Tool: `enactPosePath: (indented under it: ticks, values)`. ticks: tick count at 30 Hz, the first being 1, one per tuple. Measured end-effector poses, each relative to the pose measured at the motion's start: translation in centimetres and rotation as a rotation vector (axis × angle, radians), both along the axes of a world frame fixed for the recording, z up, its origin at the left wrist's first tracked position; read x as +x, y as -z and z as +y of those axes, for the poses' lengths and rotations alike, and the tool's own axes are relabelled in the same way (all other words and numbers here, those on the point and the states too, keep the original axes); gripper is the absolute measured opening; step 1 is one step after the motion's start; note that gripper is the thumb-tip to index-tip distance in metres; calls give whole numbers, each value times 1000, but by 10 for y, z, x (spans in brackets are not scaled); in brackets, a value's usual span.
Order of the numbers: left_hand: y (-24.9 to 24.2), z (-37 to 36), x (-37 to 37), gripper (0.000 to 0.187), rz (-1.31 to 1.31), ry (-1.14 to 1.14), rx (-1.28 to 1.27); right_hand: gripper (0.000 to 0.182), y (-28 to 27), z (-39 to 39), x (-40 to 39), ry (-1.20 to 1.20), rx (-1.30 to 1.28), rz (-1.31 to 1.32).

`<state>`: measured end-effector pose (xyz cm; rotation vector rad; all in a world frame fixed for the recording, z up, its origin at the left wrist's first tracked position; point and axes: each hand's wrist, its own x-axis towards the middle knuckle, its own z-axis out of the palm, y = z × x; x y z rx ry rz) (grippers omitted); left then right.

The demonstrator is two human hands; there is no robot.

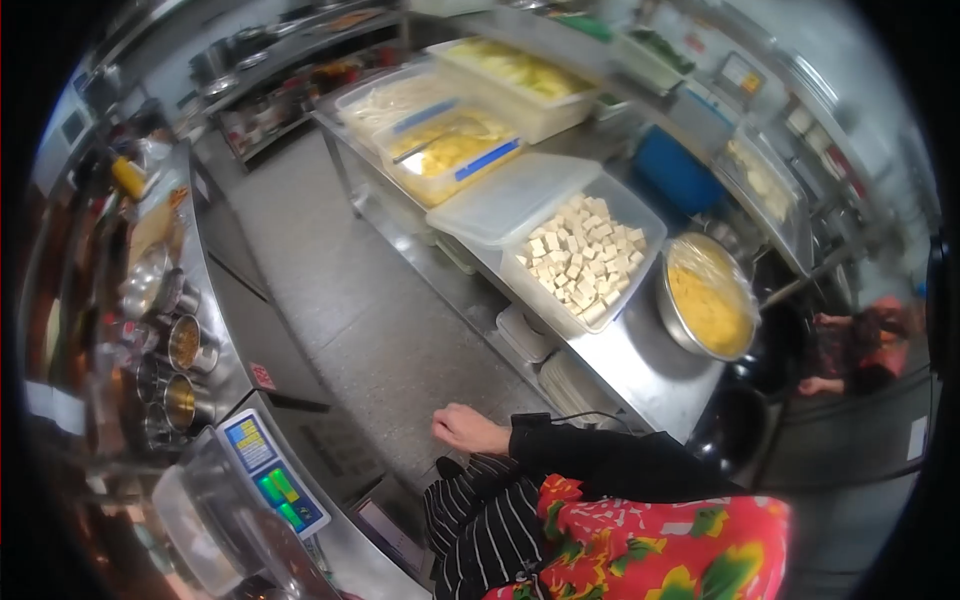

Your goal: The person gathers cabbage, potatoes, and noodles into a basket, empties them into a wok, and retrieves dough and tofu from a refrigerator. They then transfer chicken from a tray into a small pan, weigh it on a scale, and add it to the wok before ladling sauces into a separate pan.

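Note:
My right hand point(470, 430) hangs over the floor in a black sleeve, its fingers curled in and nothing seen in them. My left hand is out of the picture. Beyond the right hand, on a steel counter point(650, 372), a clear tub point(648, 208) of white cubes point(582, 255) stands with its lid point(520, 195) partly beside it. To the right of that tub is a metal bowl point(708, 300) of yellow food under plastic film.
Several food tubs point(455, 150) line the far counter. A digital scale point(275, 475) is at lower left, near metal pots point(185, 400). Dark woks point(730, 425) lie right of the counter. A figure in red point(885, 340), possibly a reflection, shows at far right.

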<state>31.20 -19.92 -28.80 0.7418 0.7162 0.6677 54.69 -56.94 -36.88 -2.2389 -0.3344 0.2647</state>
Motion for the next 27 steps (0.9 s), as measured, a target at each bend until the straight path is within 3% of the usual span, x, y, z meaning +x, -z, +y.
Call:
enactPosePath:
  ticks: [1, 3, 4, 6, 8, 10, 14, 16, 18, 19, 22, 23, 27]
  values:
    - [-2, 3, 18, 19, -1, -2, 5, 23, -2, -1, 4, -2, 5, -1]
    - [16, 22, 46, 21, 267, 149, 555, 23, -4, -10, 10, 32, -223, -3]
    - [23, 37, 55, 21, 431, 201, 828, 26, -15, -16, 9, 88, -91, 56]
    - [34, 67, 88, 27, -21, -7, 0, 35, -6, -34, 4, 160, -21, -42]
    - [35, 82, 107, 28, 70, -74, 74, 25, -20, -50, 2, 278, -138, 158]
    - [39, 95, 118, 30, 164, -116, 124, 19, -7, -69, 0, 464, -156, 152]
    - [37, 109, 124, 34, 72, -111, 114, 11, -1, -93, 13, 612, -124, 127]
    - [17, 95, 129, 42, 126, -26, -259, 13, 2, -91, 39, 616, -161, 137]
    - [-16, 49, 160, 43, 210, -39, -261, 17, 15, -90, 62, 606, -94, 129]
    - [-16, 39, 172, 32, 130, 115, -366, 20, 30, -91, 80, 584, -32, 162]
    - [21, 29, 250, 21, 34, 430, -553, 22, 31, -59, 166, 515, 72, 356]
    - [42, 20, 287, 35, 247, 374, -406, 24, 27, -45, 200, 497, 18, 429]
    - [12, -34, 461, 27, 404, 436, -347, 19, 15, 14, 331, 373, 177, 275]
